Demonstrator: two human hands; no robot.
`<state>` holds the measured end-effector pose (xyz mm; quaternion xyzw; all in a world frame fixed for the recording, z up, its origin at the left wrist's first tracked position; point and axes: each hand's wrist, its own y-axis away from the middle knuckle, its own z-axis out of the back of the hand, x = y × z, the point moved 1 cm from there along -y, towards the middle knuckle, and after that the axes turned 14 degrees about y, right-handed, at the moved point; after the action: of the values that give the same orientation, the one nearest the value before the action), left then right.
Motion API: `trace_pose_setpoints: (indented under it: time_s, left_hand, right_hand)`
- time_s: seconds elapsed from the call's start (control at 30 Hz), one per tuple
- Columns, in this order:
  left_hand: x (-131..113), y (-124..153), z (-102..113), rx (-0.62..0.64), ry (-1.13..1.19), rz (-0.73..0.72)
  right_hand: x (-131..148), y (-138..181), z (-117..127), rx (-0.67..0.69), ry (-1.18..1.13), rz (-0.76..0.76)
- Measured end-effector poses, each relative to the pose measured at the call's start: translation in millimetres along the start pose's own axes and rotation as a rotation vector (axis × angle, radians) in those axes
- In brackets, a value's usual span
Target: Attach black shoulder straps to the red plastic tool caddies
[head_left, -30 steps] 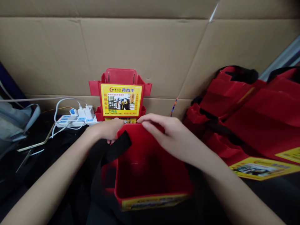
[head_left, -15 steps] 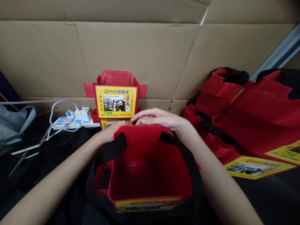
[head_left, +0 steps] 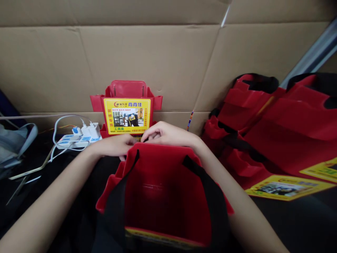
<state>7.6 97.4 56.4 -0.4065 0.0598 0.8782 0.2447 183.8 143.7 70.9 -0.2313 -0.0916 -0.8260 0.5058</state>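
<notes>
A red plastic tool box [head_left: 163,196] with an open top sits right in front of me, a black strap [head_left: 207,196] running down each side of it. My left hand [head_left: 114,144] rests at the far rim's left corner with fingers curled, near the strap end. My right hand [head_left: 168,134] curls over the far rim's middle, its fingertips pinched together beyond the rim. What the fingers grip is hidden behind the rim.
A stack of red tool boxes with a yellow label [head_left: 127,112] stands against the cardboard wall [head_left: 168,63]. A white power strip [head_left: 76,138] with chargers and cables lies at the left. More red boxes with black straps [head_left: 276,119] lie piled at the right, beside yellow labels [head_left: 279,188].
The red box has tipped and come nearer to me, its near rim sinking toward the frame's bottom. The right strap has come into view. Both hands stayed at the far rim, fingers curling tighter.
</notes>
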Motion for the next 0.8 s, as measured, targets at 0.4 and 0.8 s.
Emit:
trace_pose_setpoints:
  time_s: [0.4,0.8]
  left_hand:
    - [-29,17,16,0.049,-0.062,-0.173]
    - [-24,22,19,0.049,-0.114,-0.112]
  right_hand:
    - [-24,25,24,-0.016,0.583,-0.376]
    - [-28,30,28,-0.046,0.538,-0.422]
